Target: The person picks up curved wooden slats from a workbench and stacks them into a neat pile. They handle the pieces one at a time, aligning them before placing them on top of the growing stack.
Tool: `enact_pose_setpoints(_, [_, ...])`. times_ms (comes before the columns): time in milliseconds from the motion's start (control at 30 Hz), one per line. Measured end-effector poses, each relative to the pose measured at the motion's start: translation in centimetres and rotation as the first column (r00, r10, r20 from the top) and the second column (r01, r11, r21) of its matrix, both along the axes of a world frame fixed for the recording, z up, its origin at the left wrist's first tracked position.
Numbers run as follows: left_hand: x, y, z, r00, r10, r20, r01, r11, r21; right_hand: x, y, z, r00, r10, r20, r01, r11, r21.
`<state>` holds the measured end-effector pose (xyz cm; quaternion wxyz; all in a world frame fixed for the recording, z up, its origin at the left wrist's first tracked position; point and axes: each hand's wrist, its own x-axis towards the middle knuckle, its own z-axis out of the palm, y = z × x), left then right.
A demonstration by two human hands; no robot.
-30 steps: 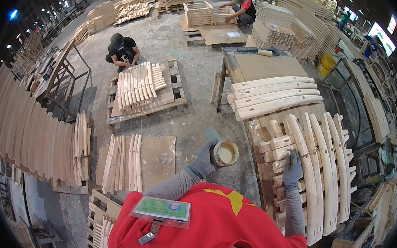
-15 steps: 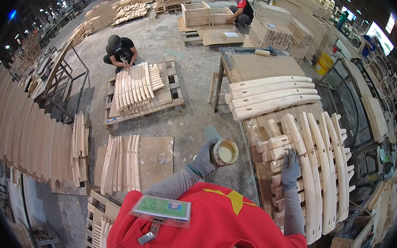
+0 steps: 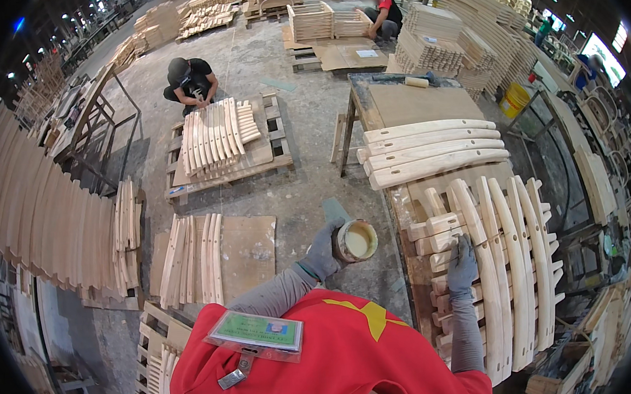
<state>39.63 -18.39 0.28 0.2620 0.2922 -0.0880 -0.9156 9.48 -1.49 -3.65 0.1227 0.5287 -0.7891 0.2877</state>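
Observation:
In my gloved left hand (image 3: 321,254) is a round pot (image 3: 357,241) of cream-coloured liquid, held off the left side of the workbench with its open top facing up. My fingers wrap round its side. Over the bench, my gloved right hand (image 3: 462,268) is closed at the left edge of a group of curved wooden slats (image 3: 488,246). Its fingertips are close to the end of a short wooden rail (image 3: 436,226). Whatever they pinch is too small to make out. Shorter crosspieces stick out beneath the long slats.
Several curved slats (image 3: 434,150) lie across the bench farther back, near a brown board (image 3: 423,105) with a roller-shaped tool (image 3: 418,82). Slats on cardboard (image 3: 249,250) and a loaded pallet (image 3: 279,137) stand to the left. Two people crouch beyond, one (image 3: 191,81) at that pallet.
The pot has shifted very slightly left in my left hand's grip. My right hand stays at nearly the same spot beside the slats. The crouching people have moved slightly.

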Motion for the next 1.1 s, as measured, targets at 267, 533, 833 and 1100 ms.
enact_pose_setpoints(267, [0.0,-0.1,-1.1,1.0,-0.023,-0.009,0.023,1.0,-0.008,0.3,-0.2,0.4,1.0,-0.014,-0.004,0.014,1.0,-0.001])
enact_pose_setpoints(533, [-0.2,-0.1,-1.6,0.999,-0.037,-0.039,0.037,0.999,0.016,0.2,-0.1,0.3,1.0,-0.017,-0.02,0.016,1.0,-0.014])
enact_pose_setpoints(833, [0.0,-0.2,-2.8,0.999,-0.029,-0.039,0.028,0.999,-0.026,0.1,-0.1,0.2,1.0,0.017,-0.022,-0.018,0.999,-0.035])
enact_pose_setpoints(1100, [0.3,0.1,-1.5,1.0,0.002,-0.012,-0.002,1.0,-0.03,0.7,-0.5,0.5,0.998,-0.03,0.049,0.028,0.999,0.031])
